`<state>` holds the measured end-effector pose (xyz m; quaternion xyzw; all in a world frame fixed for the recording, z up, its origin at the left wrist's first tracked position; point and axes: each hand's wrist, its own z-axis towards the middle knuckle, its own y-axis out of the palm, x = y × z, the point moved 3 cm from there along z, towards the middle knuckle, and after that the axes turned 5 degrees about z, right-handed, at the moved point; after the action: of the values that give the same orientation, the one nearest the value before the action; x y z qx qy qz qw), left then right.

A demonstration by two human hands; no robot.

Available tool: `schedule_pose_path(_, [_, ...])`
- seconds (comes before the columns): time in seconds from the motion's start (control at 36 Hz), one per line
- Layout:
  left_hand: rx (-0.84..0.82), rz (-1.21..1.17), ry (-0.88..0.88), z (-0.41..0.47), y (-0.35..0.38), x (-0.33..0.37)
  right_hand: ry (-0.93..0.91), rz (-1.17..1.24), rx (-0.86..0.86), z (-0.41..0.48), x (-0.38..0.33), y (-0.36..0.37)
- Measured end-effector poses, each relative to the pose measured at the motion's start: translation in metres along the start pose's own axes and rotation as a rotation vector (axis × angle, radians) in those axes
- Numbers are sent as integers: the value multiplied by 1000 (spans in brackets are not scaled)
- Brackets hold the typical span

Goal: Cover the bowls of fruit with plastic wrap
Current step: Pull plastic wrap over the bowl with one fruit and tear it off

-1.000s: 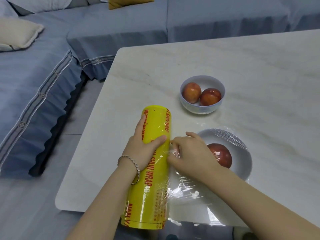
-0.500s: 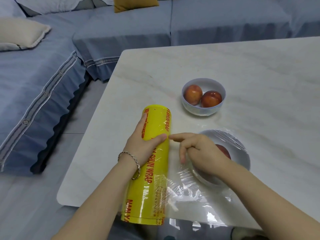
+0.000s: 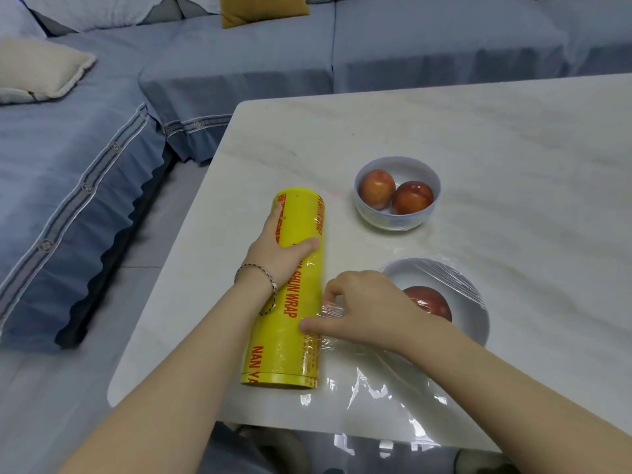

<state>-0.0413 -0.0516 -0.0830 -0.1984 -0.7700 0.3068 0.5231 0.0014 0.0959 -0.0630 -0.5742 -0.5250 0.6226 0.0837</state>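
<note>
Fingers [image 3: 335, 287] and thumb of the right hand [image 3: 371, 311] pinch a bunched bit of plastic film [image 3: 371, 391] at the right edge of the yellow roll [image 3: 301, 217]. They are closer to its near end than 0.5 s ago, when the forefinger pointed beside the left thumb. The left hand [image 3: 273, 249] stays curled over the roll's middle. Right of the roll sits the film-covered bowl [image 3: 475, 323] with 1 fruit [image 3: 432, 302]. Off the roll's far end, rightward, the other bowl [image 3: 396, 218] holds 2.

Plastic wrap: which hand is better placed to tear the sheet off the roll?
Right. The right hand pinches the plastic wrap beside the roll, next to the covered bowl; the left hand holds the roll down.
</note>
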Motion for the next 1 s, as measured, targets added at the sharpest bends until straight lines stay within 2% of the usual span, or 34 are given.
schedule_pose_path(0.06, [-8, -3, -36, 1, 0, -1, -12, -4, 24, 3, 0, 2])
schedule_pose_path(0.19, [-51, 171, -107, -16, 0, -12, -10, 45, 29, 6, 6, 6])
schedule_pose_path(0.33, [-48, -2, -64, -24, 4, -19, -33, 15, 95, 6, 2, 9])
schedule_pose_path(0.64, [-50, 0, -59, -27, 6, -16, 26, -38, 166, 12, 10, 21])
schedule_pose_path(0.83, [-52, -92, -46, -28, -1, -21, 28, 88, 209, 4, 9, 15])
schedule_pose_path(0.92, [-60, -100, -49, -28, 0, -21, -15, 114, 181, -2, 7, 9])
schedule_pose_path(1.0, [-59, -116, -50, -27, 0, -23, -113, 139, 81, -9, 1, 10])
